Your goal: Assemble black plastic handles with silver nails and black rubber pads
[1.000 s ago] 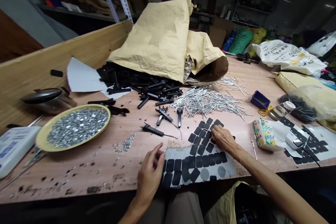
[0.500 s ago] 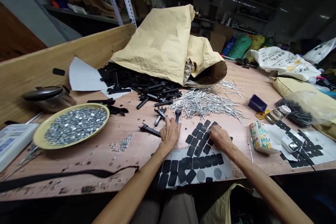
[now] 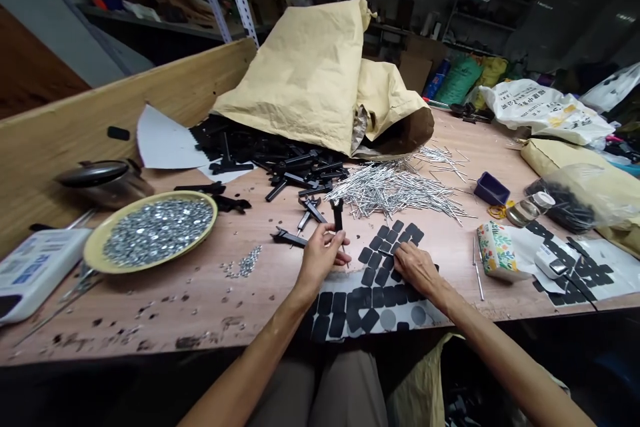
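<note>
Wood table (image 3: 200, 293), cluttered. Back centre: brown paper sack (image 3: 305, 73), w/ loose black parts (image 3: 280, 160) spilling at its foot. Heap of metal pins (image 3: 395, 190) just right of those. Yellow plate (image 3: 97, 252) full of small silver washers far L, a few more scattered near it. Floral box (image 3: 495, 250) and blue tray (image 3: 493, 189) to the R, well apart from the hands. Nothing blocks either hand.

L hand (image 3: 320, 257): thumb + fingers closed in a pinch on a black plastic piece (image 3: 339, 212), held upright just above the table, in front of the pin heap. R hand (image 3: 417, 267): palm down, fingers curled, tips touching the black pads (image 3: 380, 260) on the pad sheet (image 3: 430, 312) at the near edge. Can't tell if it's pinching a pad.
</note>
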`<state>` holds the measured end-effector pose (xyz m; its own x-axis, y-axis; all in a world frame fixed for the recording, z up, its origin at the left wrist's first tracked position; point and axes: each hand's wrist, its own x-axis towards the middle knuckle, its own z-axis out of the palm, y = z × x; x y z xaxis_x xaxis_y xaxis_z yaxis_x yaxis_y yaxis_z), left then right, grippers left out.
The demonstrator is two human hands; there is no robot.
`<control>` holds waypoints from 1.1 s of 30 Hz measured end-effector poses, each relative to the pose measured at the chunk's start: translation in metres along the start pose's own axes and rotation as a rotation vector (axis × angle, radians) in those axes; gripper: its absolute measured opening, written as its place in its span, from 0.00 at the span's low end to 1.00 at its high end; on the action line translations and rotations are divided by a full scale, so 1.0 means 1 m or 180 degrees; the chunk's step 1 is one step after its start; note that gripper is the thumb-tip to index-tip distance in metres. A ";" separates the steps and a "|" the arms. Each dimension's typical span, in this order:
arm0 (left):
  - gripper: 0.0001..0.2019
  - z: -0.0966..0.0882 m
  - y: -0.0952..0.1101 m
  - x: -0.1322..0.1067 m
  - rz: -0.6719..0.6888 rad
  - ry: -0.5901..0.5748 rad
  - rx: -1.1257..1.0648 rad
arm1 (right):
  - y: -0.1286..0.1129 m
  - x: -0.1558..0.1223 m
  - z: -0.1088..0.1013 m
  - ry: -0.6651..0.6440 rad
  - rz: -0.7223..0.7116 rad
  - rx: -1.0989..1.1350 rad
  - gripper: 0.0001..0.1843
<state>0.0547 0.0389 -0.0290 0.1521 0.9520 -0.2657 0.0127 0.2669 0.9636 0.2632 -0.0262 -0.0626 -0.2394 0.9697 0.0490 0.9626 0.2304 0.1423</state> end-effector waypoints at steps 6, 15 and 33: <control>0.14 -0.017 0.012 -0.033 -0.0690 -0.0396 -0.1246 | 0.000 0.001 -0.004 0.0100 0.0071 0.0005 0.09; 0.08 -0.031 0.013 -0.070 -0.1492 -0.0783 -0.1668 | 0.001 -0.038 -0.043 0.0653 0.0705 0.0320 0.08; 0.29 -0.065 -0.037 -0.192 -0.2636 -0.1142 -0.1075 | -0.067 -0.270 -0.118 0.1614 0.3796 0.1103 0.20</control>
<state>-0.0387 -0.1436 -0.0153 0.5165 0.3547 -0.7794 -0.0248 0.9160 0.4004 0.2486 -0.3130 0.0314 0.8150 0.4720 0.3362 0.5792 -0.6469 -0.4960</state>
